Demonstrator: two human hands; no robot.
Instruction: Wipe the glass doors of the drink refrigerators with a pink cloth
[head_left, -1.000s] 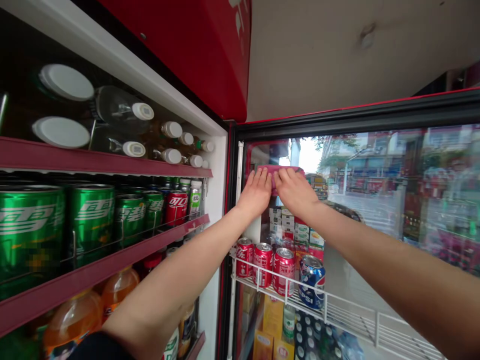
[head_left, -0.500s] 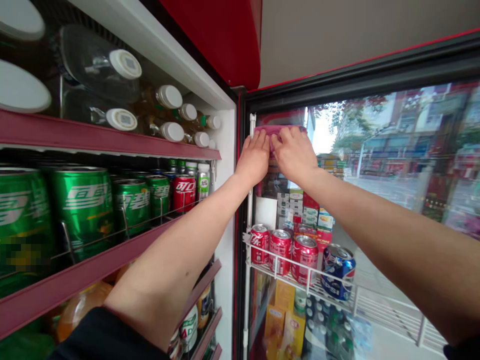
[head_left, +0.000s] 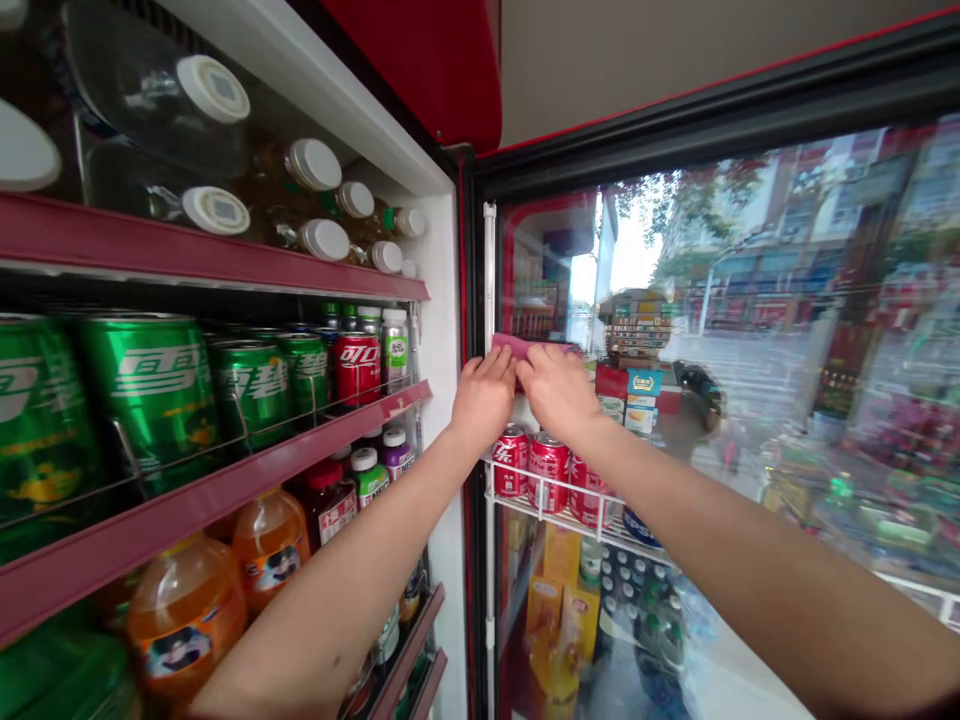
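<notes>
A folded pink cloth (head_left: 534, 347) lies against the inside of the glass door (head_left: 547, 290), near its hinge side. My left hand (head_left: 484, 395) presses the cloth's left part with bent fingers. Close beside it, almost touching, my right hand (head_left: 559, 388) grips the cloth's middle and right part. The palms and the cloth's lower edge are hidden behind my hands. Just below my hands, red cola cans (head_left: 549, 470) stand in the white wire door rack (head_left: 540, 505). A blue Pepsi can (head_left: 637, 525) is mostly covered by my right forearm.
To the left, the fridge shelves carry green cans (head_left: 150, 400), a red can (head_left: 357, 365), orange drink bottles (head_left: 187, 610) and white-capped bottles (head_left: 315, 165). Pink shelf edges (head_left: 225, 470) run toward the door. A black door frame (head_left: 712, 120) borders the glass, which shows street reflections.
Both hands have slid the cloth down the glass, from near the top to just above the can rack. The view has shifted slightly, showing more bottles on the lower left shelf.
</notes>
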